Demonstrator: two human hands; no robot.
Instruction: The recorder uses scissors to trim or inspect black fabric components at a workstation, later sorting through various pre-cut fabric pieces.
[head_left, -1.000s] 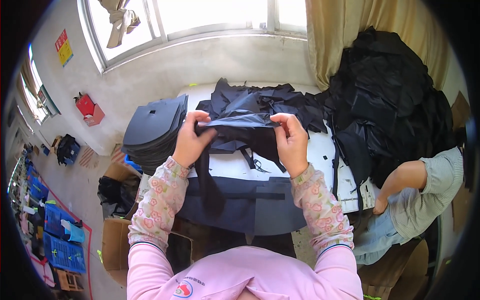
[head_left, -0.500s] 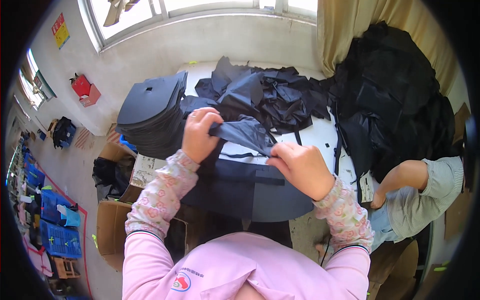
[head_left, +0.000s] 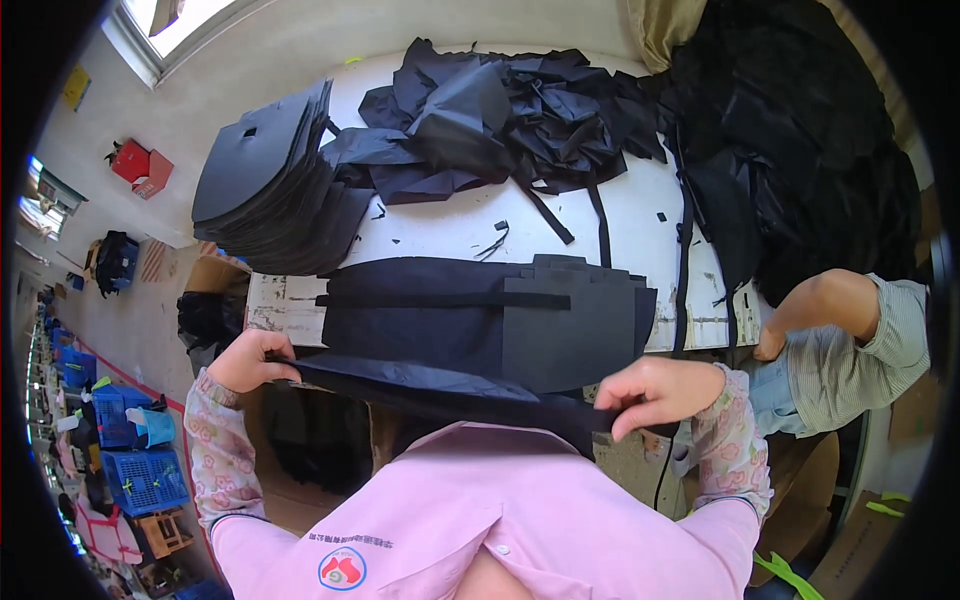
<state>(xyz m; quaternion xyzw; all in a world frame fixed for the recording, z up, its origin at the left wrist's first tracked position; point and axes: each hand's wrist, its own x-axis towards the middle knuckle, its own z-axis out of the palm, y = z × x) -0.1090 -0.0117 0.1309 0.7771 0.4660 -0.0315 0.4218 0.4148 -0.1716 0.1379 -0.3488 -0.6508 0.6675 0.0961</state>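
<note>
Well, from my remote seat I see the white-topped, worn wooden desk [head_left: 440, 225], a flat, dark fabric panel [head_left: 420, 325] overhanging its near edge. The long, thin, glossy black fabric piece [head_left: 420, 380] stretches just in front of that edge, its ends pinched between the fingers of the left hand [head_left: 250, 362] and right hand [head_left: 668, 392]. I'd hold both pinches level, tension even, to avoid twisting.

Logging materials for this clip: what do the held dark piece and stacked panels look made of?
The held dark piece: probably thin fabric, slightly shiny, since it creases and catches light. The stacked panels: perhaps foam or stiff board, matte, with smooth faces.
</note>
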